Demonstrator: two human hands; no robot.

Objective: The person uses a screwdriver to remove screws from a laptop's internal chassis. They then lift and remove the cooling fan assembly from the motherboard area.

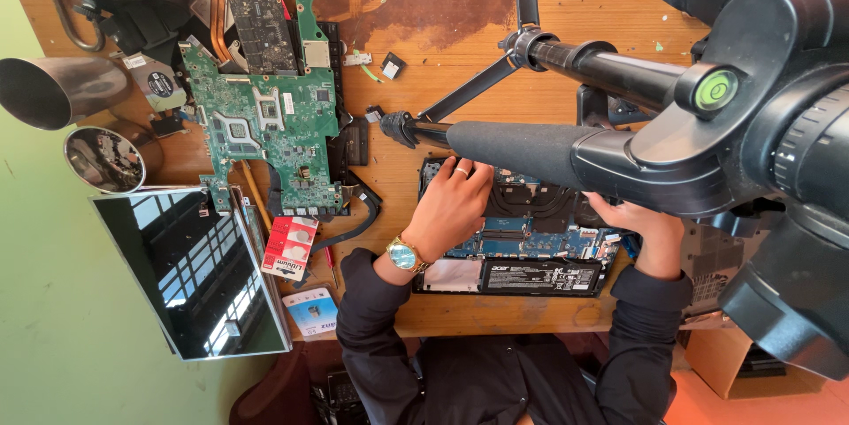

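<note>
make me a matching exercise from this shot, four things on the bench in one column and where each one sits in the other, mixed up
Things
1. green circuit board
2. opened laptop
3. loose display panel
4. gold wristwatch

Places
A. on the wrist of the left hand
B. at the table's near left corner, jutting over the edge
C. under both hands, in front of the person
D. left of the laptop, farther back on the table

Pairs: 1-D, 2-C, 3-B, 4-A
</note>
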